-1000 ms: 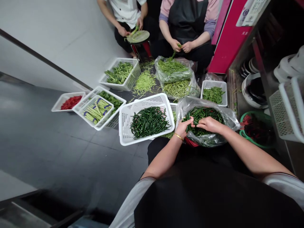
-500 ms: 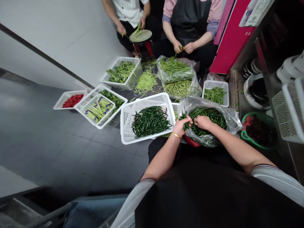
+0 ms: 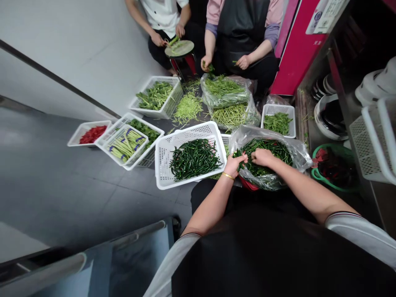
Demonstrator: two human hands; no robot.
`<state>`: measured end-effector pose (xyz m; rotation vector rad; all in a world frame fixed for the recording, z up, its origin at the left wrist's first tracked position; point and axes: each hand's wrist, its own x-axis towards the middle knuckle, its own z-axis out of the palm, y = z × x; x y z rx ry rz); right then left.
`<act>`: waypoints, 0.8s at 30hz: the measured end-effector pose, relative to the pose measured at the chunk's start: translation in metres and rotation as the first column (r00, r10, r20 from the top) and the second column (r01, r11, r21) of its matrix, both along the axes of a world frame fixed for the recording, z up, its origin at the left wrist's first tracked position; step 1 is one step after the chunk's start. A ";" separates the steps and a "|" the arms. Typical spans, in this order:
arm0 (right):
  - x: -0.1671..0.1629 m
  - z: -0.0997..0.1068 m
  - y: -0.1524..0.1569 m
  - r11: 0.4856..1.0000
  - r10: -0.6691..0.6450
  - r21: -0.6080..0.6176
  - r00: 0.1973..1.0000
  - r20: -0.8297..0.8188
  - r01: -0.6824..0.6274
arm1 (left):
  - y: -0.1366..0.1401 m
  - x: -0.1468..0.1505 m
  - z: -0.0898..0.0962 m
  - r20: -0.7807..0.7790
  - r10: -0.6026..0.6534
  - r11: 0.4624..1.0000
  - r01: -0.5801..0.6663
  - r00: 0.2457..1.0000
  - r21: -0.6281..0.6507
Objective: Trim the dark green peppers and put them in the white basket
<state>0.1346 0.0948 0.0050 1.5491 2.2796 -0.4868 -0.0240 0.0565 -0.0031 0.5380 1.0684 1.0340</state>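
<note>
Dark-green chilies [image 3: 236, 154] sit clamped in our left hand [image 3: 234, 164], their long axes roughly fore-and-aft, ends poking away from us; stems and tips are too small to tell apart. Our right hand [image 3: 262, 157] curls its fingers over loose chilies [image 3: 281, 150] in the clear plastic bag [image 3: 301, 159]; whether they pinch one, we cannot tell. Leftward, our white perforated basket [image 3: 162, 167] holds piled chilies [image 3: 194, 161], axes crossing.

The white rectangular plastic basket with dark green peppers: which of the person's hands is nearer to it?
Left. The left hand is just right of the basket; the right hand is farther right, at the open transparent plastic bag.
</note>
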 end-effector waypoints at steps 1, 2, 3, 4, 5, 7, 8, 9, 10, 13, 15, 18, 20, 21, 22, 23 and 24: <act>0.008 0.004 0.005 0.999 -0.029 0.011 0.995 -0.095 0.030 | -0.001 0.002 -0.002 -0.013 -0.006 1.000 0.006 1.000 -0.004; 0.015 0.008 0.009 0.997 -0.064 0.018 0.974 -0.219 0.069 | -0.001 0.004 -0.004 -0.025 -0.011 1.000 0.011 1.000 -0.002; 0.021 0.013 0.012 0.993 -0.104 0.009 0.929 -0.356 0.115 | -0.002 0.008 -0.006 -0.031 -0.016 1.000 0.017 0.999 0.007; 0.025 0.018 0.013 0.987 -0.151 -0.020 0.865 -0.479 0.162 | -0.002 0.013 -0.007 -0.030 -0.021 1.000 0.022 0.999 0.022; 0.026 0.022 0.011 0.977 -0.204 -0.067 0.796 -0.569 0.203 | -0.002 0.018 -0.009 -0.023 -0.029 0.999 0.030 0.999 0.040; 0.024 0.027 0.004 0.944 -0.328 -0.196 0.668 -0.668 0.267 | -0.002 0.025 -0.010 0.000 -0.046 0.997 0.045 0.999 0.067; 0.022 0.028 -0.001 0.921 -0.387 -0.253 0.604 -0.697 0.298 | -0.002 0.027 -0.010 0.013 -0.049 0.997 0.048 0.999 0.068; 0.020 0.028 -0.007 0.898 -0.432 -0.288 0.537 -0.725 0.333 | -0.002 0.027 -0.009 0.029 -0.050 0.997 0.048 0.998 0.060; 0.019 0.028 -0.013 0.880 -0.454 -0.296 0.478 -0.752 0.370 | -0.002 0.027 -0.009 0.053 -0.054 0.998 0.052 0.997 0.045; 0.018 0.022 -0.031 0.885 -0.441 -0.290 0.460 -0.771 0.364 | -0.003 0.020 -0.006 0.139 -0.080 0.997 0.081 0.987 -0.004; 0.018 0.018 -0.042 0.905 -0.426 -0.335 0.525 -0.737 0.264 | -0.004 0.016 -0.004 0.164 -0.103 0.993 0.111 0.981 -0.037; 0.016 0.016 -0.051 0.899 -0.436 -0.378 0.518 -0.736 0.220 | -0.005 0.014 -0.001 0.188 -0.102 0.992 0.114 0.977 -0.053; 0.017 0.021 -0.051 0.930 -0.363 -0.318 0.598 -0.715 0.184 | -0.007 0.015 0.003 0.227 -0.098 0.994 0.105 0.969 -0.020; 0.018 0.025 -0.050 0.955 -0.281 -0.265 0.690 -0.667 0.132 | -0.008 0.016 0.006 0.234 -0.106 0.994 0.107 0.966 0.008; 0.019 0.030 -0.048 0.976 -0.178 -0.205 0.797 -0.577 0.069 | -0.010 0.016 0.009 0.222 -0.118 0.993 0.112 0.968 0.041; 0.020 0.033 -0.047 0.989 -0.076 -0.149 0.895 -0.440 0.011 | -0.011 0.016 0.013 0.193 -0.126 0.991 0.113 0.973 0.076; 0.020 0.036 -0.047 0.994 0.006 -0.101 0.962 -0.272 -0.035 | -0.012 0.015 0.016 0.155 -0.121 0.988 0.105 0.980 0.110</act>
